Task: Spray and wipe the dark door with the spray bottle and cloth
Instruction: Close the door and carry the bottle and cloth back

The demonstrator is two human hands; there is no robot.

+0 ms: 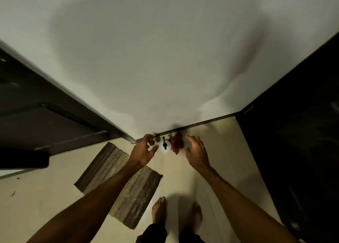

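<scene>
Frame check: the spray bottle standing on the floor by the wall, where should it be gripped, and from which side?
Probably round the white body just under the black head, from the left: the spray bottle stands upright, the cloth crowds its right side, the wall is behind, and the open left hand is beside it.

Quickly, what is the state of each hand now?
Left hand: open, holding nothing, near the spray bottle.
Right hand: open, holding nothing, near the cloth.
</scene>
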